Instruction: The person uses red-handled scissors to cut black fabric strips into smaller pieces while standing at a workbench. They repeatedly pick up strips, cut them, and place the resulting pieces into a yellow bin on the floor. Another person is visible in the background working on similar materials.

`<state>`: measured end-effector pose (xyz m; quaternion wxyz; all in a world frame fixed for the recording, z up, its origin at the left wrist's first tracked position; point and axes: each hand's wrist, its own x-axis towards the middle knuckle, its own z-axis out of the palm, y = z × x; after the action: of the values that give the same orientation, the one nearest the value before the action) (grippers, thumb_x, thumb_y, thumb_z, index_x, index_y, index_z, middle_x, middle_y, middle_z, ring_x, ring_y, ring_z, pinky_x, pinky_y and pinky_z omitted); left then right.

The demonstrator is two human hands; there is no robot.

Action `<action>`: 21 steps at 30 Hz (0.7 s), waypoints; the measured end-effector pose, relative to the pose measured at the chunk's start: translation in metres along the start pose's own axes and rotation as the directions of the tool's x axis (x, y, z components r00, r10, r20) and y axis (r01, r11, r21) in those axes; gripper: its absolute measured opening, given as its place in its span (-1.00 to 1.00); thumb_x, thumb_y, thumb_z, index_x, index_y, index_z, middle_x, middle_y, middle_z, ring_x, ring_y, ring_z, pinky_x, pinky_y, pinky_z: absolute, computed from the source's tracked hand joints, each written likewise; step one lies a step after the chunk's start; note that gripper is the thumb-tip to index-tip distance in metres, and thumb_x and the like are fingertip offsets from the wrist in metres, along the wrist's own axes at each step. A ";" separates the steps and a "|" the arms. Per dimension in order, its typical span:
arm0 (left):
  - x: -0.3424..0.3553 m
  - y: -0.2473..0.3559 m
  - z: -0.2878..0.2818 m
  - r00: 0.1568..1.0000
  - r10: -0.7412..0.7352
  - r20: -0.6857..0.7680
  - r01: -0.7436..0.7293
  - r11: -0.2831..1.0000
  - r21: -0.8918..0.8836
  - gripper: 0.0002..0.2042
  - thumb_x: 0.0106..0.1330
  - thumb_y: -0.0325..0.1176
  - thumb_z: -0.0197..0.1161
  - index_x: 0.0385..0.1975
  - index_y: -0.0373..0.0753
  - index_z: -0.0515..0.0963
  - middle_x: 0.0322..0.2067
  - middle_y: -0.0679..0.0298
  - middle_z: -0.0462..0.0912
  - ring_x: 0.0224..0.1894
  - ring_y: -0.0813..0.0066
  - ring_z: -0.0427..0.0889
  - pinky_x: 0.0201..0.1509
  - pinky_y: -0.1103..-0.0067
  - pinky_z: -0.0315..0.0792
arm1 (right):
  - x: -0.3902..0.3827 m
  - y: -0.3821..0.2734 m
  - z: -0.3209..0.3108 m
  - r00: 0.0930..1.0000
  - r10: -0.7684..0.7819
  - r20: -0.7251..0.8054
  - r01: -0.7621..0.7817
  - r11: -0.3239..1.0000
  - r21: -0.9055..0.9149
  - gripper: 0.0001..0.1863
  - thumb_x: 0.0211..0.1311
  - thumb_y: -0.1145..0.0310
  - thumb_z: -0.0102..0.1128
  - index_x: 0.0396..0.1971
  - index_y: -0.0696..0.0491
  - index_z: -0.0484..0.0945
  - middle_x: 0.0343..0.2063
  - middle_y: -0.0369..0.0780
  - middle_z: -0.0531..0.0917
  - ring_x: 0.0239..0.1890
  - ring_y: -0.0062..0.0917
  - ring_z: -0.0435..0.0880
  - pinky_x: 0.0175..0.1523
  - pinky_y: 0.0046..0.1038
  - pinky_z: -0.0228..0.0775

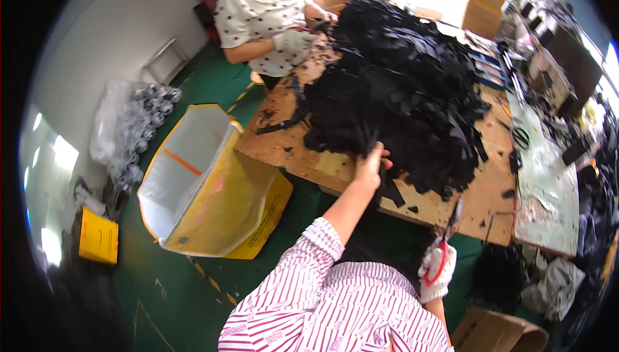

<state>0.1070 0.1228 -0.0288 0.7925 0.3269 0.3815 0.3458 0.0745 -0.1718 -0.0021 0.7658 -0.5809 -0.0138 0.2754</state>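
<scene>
Scissors (445,247) partly hidden (by gloved right hand (438,271)).

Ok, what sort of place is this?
Probably a workshop: a heap of black pieces covers much of the table, the right hand holds scissors, and a yellow bag stands open nearby.

Workshop: wood worktable (495,187), black scrap heap (406,94), scissors (443,260), gloved co-worker (261,20), big yellow sack (242,191), green floor (158,310).
</scene>
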 end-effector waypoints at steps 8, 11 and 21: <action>0.010 -0.012 -0.002 0.994 0.105 0.008 -0.105 0.993 0.047 -0.80 0.12 -0.33 0.32 -0.40 -0.24 0.45 -0.58 0.33 0.46 -0.77 0.60 0.31 -0.72 0.66 0.18 | -0.002 0.013 0.002 0.998 -0.042 0.035 0.040 0.997 0.070 -0.76 0.14 0.35 0.10 -0.22 0.08 0.34 -0.62 -0.32 0.41 -0.79 -0.71 0.32 -0.79 -0.71 0.16; -0.013 0.000 0.008 0.965 0.259 -0.035 -0.258 0.966 0.022 -0.80 0.12 -0.32 0.33 -0.39 -0.23 0.45 -0.57 0.36 0.46 -0.72 0.65 0.31 -0.68 0.70 0.18 | 0.004 0.017 -0.008 0.995 -0.004 0.098 0.003 1.000 0.017 -0.77 0.13 0.40 0.07 -0.21 0.08 0.33 -0.60 -0.32 0.40 -0.77 -0.71 0.32 -0.78 -0.70 0.17; -0.078 0.051 0.007 0.873 0.177 0.454 -0.177 0.983 -0.042 -0.82 0.18 -0.27 0.28 -0.40 -0.20 0.46 -0.51 0.30 0.54 -0.52 0.54 0.52 -0.55 0.68 0.29 | -0.008 -0.009 0.013 0.998 -0.012 0.061 0.017 0.996 -0.084 -0.75 0.02 0.49 0.02 -0.25 0.12 0.31 -0.67 -0.31 0.37 -0.82 -0.67 0.32 -0.75 -0.65 0.21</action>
<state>0.0611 0.0864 0.0446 0.8247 0.4327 0.1535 0.3304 0.0671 -0.1654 0.0129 0.7419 -0.6040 -0.0527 0.2864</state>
